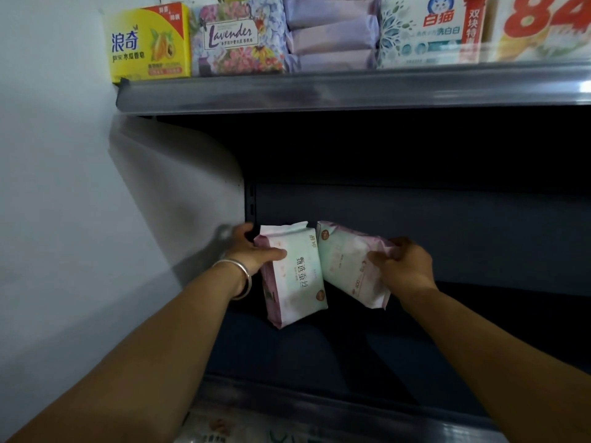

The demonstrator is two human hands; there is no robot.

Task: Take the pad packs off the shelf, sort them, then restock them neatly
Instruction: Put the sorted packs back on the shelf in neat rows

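Observation:
Two pad packs, pale green with pink edges, are inside the dark middle shelf (351,356) near its left end. My left hand (252,251), with a silver bangle on the wrist, grips the left pad pack (295,279), which stands nearly upright. My right hand (403,263) grips the right pad pack (347,263) by its right end; this pack is tilted, its top leaning toward the left pack. The two packs touch near their upper corners.
The upper shelf (319,91) holds a yellow soap box (147,43), a Lavender box (238,36), stacked purple packs (331,33) and white detergent soap packs (428,30). A white wall (64,187) lies to the left. More packaged goods (224,430) show below the shelf's front rail.

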